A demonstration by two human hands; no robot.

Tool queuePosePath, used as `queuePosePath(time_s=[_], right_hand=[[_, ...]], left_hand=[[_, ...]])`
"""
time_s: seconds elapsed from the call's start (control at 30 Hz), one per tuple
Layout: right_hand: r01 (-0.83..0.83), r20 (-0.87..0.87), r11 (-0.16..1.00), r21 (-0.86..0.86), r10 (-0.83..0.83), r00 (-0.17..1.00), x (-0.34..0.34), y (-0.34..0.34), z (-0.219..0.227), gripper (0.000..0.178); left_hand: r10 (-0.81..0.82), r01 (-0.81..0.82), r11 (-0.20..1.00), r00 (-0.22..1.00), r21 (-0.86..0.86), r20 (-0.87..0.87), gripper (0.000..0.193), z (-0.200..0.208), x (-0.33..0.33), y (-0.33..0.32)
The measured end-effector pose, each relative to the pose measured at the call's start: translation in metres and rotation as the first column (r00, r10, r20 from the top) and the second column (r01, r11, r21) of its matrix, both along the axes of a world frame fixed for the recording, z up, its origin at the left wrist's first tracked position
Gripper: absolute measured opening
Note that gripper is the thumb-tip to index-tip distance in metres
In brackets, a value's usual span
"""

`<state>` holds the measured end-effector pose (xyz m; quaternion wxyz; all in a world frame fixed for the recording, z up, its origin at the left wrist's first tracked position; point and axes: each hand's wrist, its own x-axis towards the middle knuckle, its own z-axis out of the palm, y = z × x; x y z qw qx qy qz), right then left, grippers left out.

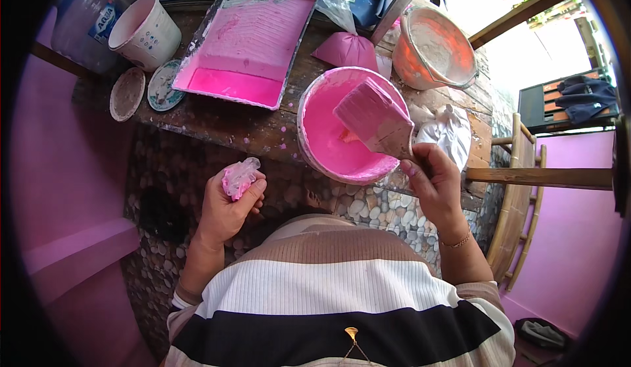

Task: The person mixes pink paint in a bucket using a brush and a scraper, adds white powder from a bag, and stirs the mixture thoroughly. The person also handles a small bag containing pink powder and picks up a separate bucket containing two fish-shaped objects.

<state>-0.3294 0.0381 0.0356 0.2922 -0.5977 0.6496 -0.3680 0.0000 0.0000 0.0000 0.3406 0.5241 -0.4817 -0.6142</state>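
Observation:
My right hand [435,182] grips the handle of a wide flat paintbrush [374,118]. Its head is coated in pink and tilted over the mouth of a white bucket [303,130]. Bright pink paint [327,127] coats the inside of the bucket, and a small orange-pink patch shows under the brush. To the left of the bucket, my left hand [227,203] is closed around a crumpled clear plastic bag [240,178] smeared with pink. That hand is held in front of the table's near edge, apart from the bucket.
On the wooden table [227,127] lies a black-rimmed paint tray [246,45] with pink paint. Around it are a white tub [146,33], two round lids [164,86], a tied bag of pink paint [348,50], an orange bucket [434,48] and a white plastic bag [445,130].

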Motion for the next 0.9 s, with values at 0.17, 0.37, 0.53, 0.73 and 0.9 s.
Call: queuePosePath(time_s=[0.17,0.37,0.53,0.73,0.9], right_hand=[[-0.048,0.537,0.947,0.319,-0.139,0.832,-0.004,-0.005,0.019,0.016],[-0.046,0.557,0.965,0.257,-0.109,0.824,-0.017,-0.010,0.048,0.016],[-0.003,0.450,0.955,0.297,-0.137,0.883,-0.019,-0.008,0.031,0.015],[0.010,0.336,0.980,0.200,-0.079,0.938,-0.026,-0.008,0.019,0.016],[0.032,0.357,0.902,0.430,-0.202,0.912,-0.024,-0.010,0.029,0.017]], left_hand=[[0.033,-0.032,0.997,0.999,0.066,-0.010,0.013,-0.010,0.002,0.003],[0.112,-0.113,0.992,0.993,0.050,0.032,0.013,-0.020,0.019,0.001],[0.138,-0.141,0.987,0.989,0.070,0.050,0.014,-0.033,0.027,0.005],[0.181,-0.187,0.981,0.978,0.059,0.102,0.016,-0.046,0.047,0.007],[0.264,-0.269,0.963,0.954,0.020,0.145,0.017,-0.067,0.080,0.009]])
